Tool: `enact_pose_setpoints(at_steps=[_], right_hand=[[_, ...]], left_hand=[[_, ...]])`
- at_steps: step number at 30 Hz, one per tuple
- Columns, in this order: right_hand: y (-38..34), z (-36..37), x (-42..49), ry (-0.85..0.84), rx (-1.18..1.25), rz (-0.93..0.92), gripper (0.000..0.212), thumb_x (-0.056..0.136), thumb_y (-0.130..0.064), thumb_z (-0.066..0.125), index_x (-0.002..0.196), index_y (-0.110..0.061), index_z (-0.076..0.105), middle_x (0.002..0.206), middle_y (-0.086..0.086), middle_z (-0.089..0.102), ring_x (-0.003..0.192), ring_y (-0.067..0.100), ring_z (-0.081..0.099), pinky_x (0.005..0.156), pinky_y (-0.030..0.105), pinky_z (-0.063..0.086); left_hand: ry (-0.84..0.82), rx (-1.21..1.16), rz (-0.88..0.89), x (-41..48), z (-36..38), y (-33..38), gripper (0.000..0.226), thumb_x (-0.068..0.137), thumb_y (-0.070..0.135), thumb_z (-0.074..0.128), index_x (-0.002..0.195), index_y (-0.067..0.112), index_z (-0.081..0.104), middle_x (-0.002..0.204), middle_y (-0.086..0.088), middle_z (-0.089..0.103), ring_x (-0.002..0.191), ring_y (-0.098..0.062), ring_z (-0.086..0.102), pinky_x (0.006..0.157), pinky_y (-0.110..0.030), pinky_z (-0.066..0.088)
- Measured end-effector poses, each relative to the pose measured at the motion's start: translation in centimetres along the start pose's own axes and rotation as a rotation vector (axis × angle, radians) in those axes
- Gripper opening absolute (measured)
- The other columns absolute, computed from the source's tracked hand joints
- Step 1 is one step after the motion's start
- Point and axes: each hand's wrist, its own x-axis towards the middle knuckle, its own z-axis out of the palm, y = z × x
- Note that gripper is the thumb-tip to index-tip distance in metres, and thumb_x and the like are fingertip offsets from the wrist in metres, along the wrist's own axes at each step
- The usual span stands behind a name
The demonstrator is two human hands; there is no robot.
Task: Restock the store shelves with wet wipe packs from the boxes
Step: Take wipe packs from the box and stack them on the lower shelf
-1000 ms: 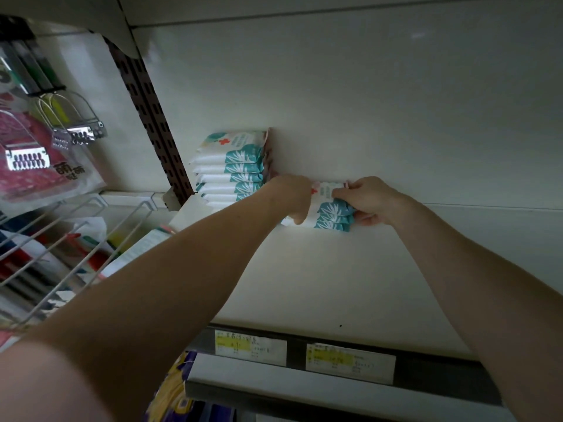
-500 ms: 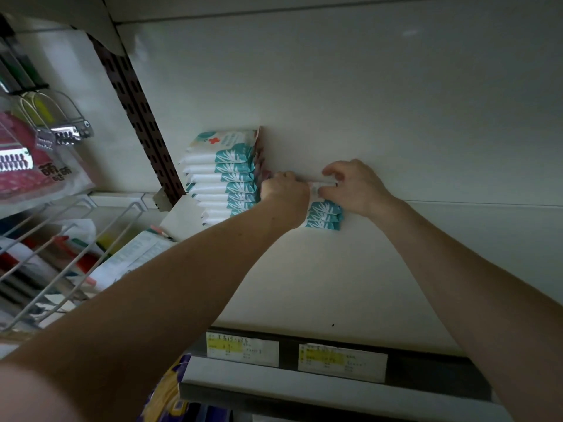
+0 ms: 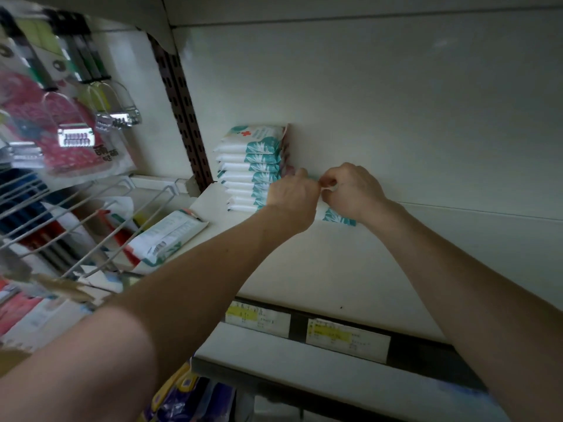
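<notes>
A stack of white and teal wet wipe packs (image 3: pixel 249 169) stands against the back wall at the left end of the white shelf (image 3: pixel 304 269). Just right of it lie a few more wet wipe packs (image 3: pixel 338 219), mostly hidden under my hands. My left hand (image 3: pixel 292 196) and my right hand (image 3: pixel 353 190) meet above these packs, fingers curled and pinching their top edge. How many packs lie under the hands I cannot tell.
A dark slotted upright (image 3: pixel 182 111) borders the shelf on the left. Beyond it hang packaged goods (image 3: pixel 61 123) on hooks and a wire basket (image 3: pixel 79 220) holding another pack (image 3: pixel 167 236). Price labels (image 3: pixel 347 339) line the shelf's front edge. The shelf's right part is bare.
Both hands have pushed the small pile of packs back against the wall, then risen to its top edge, fingertips now nearly touching. The view has shifted right.
</notes>
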Motion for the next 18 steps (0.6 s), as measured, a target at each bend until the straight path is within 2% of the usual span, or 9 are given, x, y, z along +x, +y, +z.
enact_pose_setpoints(at_steps=[2,4,6,10,13,18], right_hand=[[-1.8,0.5,-0.7,-0.019,0.036,-0.031,0.023,0.088,-0.019,0.056,0.105,-0.019,0.071,0.110,0.005,0.066,0.104,0.028,0.059,0.082,0.033,0.048],[-3.9,1.2,-1.4,-0.066,0.078,-0.062,0.022,0.088,-0.020,0.055,0.101,-0.019,0.073,0.106,0.003,0.069,0.102,0.027,0.061,0.079,0.031,0.046],[-5.8,2.2,-2.0,-0.104,0.143,-0.105,0.019,0.086,-0.019,0.059,0.099,-0.020,0.073,0.107,0.004,0.071,0.102,0.026,0.063,0.084,0.034,0.050],[-9.3,4.0,-2.4,-0.208,0.192,-0.148,0.024,0.086,-0.017,0.061,0.107,-0.022,0.072,0.117,-0.001,0.068,0.109,0.020,0.060,0.094,0.034,0.049],[-11.8,5.5,-2.4,-0.258,0.192,-0.174,0.027,0.087,-0.018,0.058,0.112,-0.024,0.069,0.123,-0.004,0.064,0.112,0.017,0.058,0.094,0.032,0.048],[-16.3,8.4,-2.0,-0.354,0.196,-0.187,0.033,0.090,-0.011,0.053,0.119,-0.022,0.064,0.129,0.001,0.057,0.118,0.020,0.053,0.097,0.031,0.045]], left_hand=[[0.005,-0.058,-0.057,-1.6,-0.3,-1.2,0.040,0.096,0.020,0.051,0.136,0.023,0.051,0.144,-0.007,0.040,0.121,-0.027,0.052,0.091,-0.036,0.045],[-0.017,-0.085,-0.123,-3.3,-0.5,-3.2,0.039,0.097,0.022,0.050,0.135,0.024,0.053,0.137,-0.006,0.046,0.119,-0.028,0.054,0.092,-0.037,0.044],[-0.057,-0.086,-0.194,-4.8,-0.5,-5.5,0.037,0.095,0.024,0.053,0.131,0.021,0.054,0.129,-0.007,0.050,0.119,-0.028,0.053,0.092,-0.037,0.043],[-0.093,-0.063,-0.316,-7.2,-0.5,-10.2,0.038,0.094,0.027,0.055,0.131,0.017,0.054,0.128,-0.007,0.052,0.117,-0.027,0.054,0.091,-0.035,0.044],[-0.143,-0.041,-0.362,-8.6,-0.4,-13.4,0.039,0.093,0.031,0.058,0.130,0.017,0.055,0.127,-0.007,0.054,0.115,-0.027,0.055,0.089,-0.036,0.047],[-0.258,-0.040,-0.403,-10.6,0.7,-18.2,0.047,0.091,0.034,0.058,0.132,0.014,0.051,0.131,-0.011,0.046,0.118,-0.030,0.049,0.093,-0.039,0.046]])
